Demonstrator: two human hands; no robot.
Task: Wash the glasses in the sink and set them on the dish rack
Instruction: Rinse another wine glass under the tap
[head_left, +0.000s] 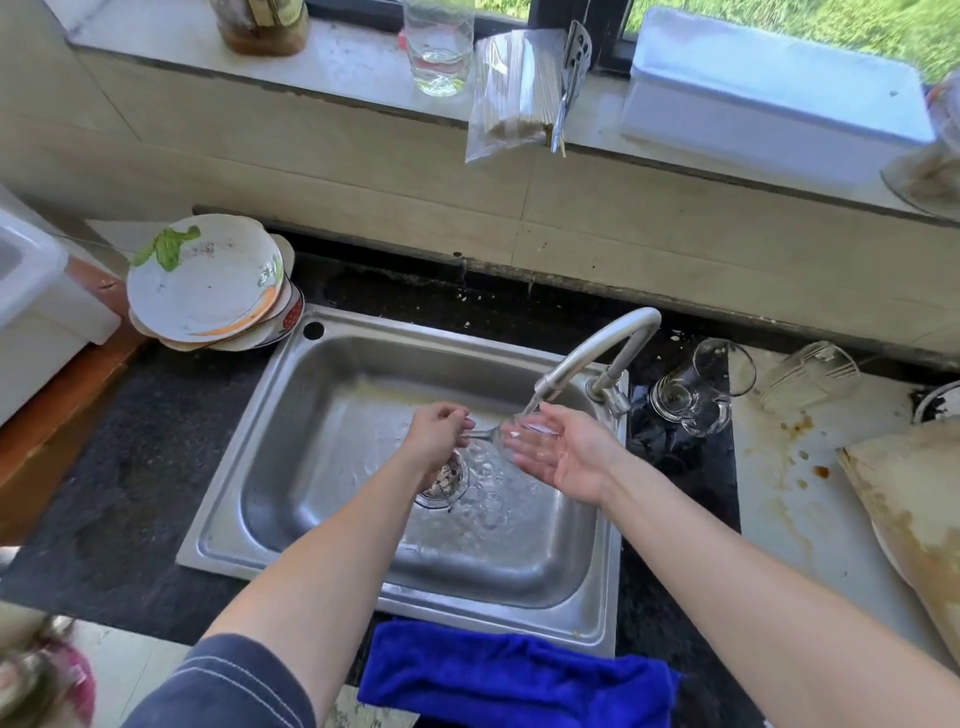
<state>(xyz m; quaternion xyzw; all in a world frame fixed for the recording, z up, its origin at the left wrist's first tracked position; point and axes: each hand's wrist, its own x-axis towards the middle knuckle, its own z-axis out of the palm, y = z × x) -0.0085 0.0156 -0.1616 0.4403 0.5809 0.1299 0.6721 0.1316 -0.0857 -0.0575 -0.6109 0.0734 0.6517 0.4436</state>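
Observation:
Over the steel sink (322, 467), water runs from the tap (597, 353) onto a clear stemmed glass (519, 434) that lies sideways. My left hand (436, 436) pinches its stem. My right hand (566, 449) cups the bowl of the glass from the right with its fingers spread and relaxed. Right of the tap, a glass mug (696, 389) and a ribbed tumbler (810, 374) lie on their sides on the counter. Another tall glass (439, 47) stands on the window sill.
Dirty plates (208, 280) are stacked at the sink's back left corner. A blue cloth (514, 675) hangs over the front edge. A stained white board (800, 493) and a brown sheet (924, 509) lie to the right. A white box (769, 98) sits on the sill.

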